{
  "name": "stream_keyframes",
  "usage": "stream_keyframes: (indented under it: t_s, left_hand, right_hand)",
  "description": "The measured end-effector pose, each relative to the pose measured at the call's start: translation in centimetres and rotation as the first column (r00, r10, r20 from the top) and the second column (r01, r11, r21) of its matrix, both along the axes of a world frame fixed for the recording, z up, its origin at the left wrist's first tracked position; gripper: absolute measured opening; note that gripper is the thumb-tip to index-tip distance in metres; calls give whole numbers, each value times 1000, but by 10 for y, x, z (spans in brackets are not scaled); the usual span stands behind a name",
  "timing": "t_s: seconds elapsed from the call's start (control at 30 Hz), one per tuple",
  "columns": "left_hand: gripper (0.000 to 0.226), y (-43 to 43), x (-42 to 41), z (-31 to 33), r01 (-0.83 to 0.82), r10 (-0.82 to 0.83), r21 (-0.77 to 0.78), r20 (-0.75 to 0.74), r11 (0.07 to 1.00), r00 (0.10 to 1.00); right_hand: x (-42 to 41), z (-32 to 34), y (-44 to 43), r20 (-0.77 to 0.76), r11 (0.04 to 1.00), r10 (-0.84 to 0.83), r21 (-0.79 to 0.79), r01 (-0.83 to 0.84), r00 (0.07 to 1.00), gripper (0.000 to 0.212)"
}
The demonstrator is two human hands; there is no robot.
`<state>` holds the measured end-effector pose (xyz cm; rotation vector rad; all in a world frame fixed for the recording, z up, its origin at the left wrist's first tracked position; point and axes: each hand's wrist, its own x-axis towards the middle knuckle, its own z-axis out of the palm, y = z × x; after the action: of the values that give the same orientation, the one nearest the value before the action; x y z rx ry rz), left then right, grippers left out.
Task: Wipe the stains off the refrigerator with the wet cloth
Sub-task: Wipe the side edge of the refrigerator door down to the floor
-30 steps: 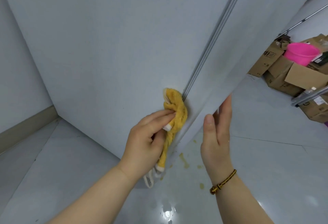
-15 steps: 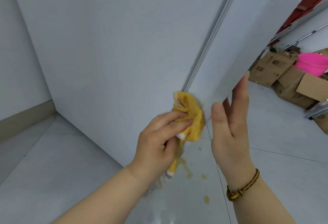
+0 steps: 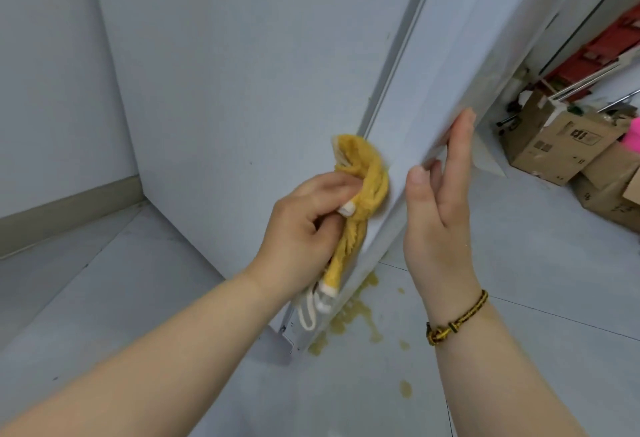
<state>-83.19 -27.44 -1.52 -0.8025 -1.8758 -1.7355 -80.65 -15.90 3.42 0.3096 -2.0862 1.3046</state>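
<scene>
**Mid-wipe at the refrigerator's door edge, centre frame.**
The left hand (image 3: 304, 225) curls its fingers around the bunched yellow cloth (image 3: 367, 176), pressing it to the refrigerator (image 3: 242, 72) just beside the seam (image 3: 385, 72) with the door (image 3: 450, 72). The right hand (image 3: 440, 221) is flat, fingers straight, steadying the door's outer edge. The panels above look mostly clean, bar faint specks along the seam, so it seems well under way. Likely left: the lower strip toward the base, where yellow splatter (image 3: 349, 318) marks the floor (image 3: 519, 280), lower centre.
</scene>
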Motion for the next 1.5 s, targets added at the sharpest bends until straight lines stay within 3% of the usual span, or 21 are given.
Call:
stream_keyframes:
  t_s: [0.13, 0.23, 0.33, 0.4, 0.47, 0.57, 0.77, 0.87, 1.0, 1.1, 1.2, 1.27, 1.33, 1.4, 1.5]
  left_hand:
    - [47, -5, 16, -74, -14, 53, -178, 217, 984, 975]
    - [50, -6, 19, -66, -27, 64, -126, 301, 992, 951]
    - [45, 2, 14, 5, -62, 62, -8, 117, 998, 991]
    - [45, 8, 8, 47, -125, 123, -31, -66, 992, 990]
    - [43, 13, 4, 54, -262, 232, -97, -249, 960, 940]
    - [40, 20, 10, 14, -478, 356, -178, -462, 860, 812]
    - [25, 10, 11, -40, -570, 347, -289, -560, 770, 752]
    - [31, 0, 13, -57, -565, 293, -366, -581, 739, 760]
    - [39, 0, 17, -62, -528, 330, -365, -482, 767, 812]
    - [50, -9, 9, -67, -415, 391, -373, -143, 830, 909]
    - [52, -7, 18, -98, -261, 302, -422, 32, 868, 953]
    - [54, -1, 32, -111, -90, 205, -425, 234, 901, 950]
    - [53, 4, 40, -107, -26, 159, -331, 382, 943, 910]
    - [55, 6, 41, -80, -50, 138, -222, 405, 974, 904]
    - [55, 16, 37, -40, -60, 83, -92, 267, 994, 960]
  right_hand:
    - [4, 0, 4, 48, 999, 41, -34, -40, 998, 49]
    - [5, 1, 11, 73, 998, 63, -5, -63, 995, 60]
    - [5, 2, 15, 86, 998, 59, 28, -62, 994, 62]
    - [6, 4, 16, 77, 996, 87, 10, -88, 993, 59]
    - [7, 6, 17, 75, 993, 113, -30, -111, 991, 56]
    - [8, 7, 17, 85, 992, 114, -70, -108, 990, 54]
    - [11, 8, 16, 86, 988, 125, -103, -116, 988, 40]
    - [14, 11, 14, 89, 991, 109, -82, -101, 990, 38]
    - [17, 11, 11, 86, 995, 90, -48, -86, 992, 39]
    - [19, 4, 7, 91, 997, 73, -6, -72, 993, 41]
    - [18, -5, 4, 88, 998, 59, -3, -59, 994, 43]
    - [16, -8, 2, 79, 998, 59, -12, -58, 995, 45]
    - [13, -9, 2, 73, 998, 63, -8, -62, 995, 46]
    - [12, -11, 2, 61, 998, 64, -8, -63, 996, 44]
    - [9, -14, 1, 27, 999, 46, 5, -46, 999, 47]
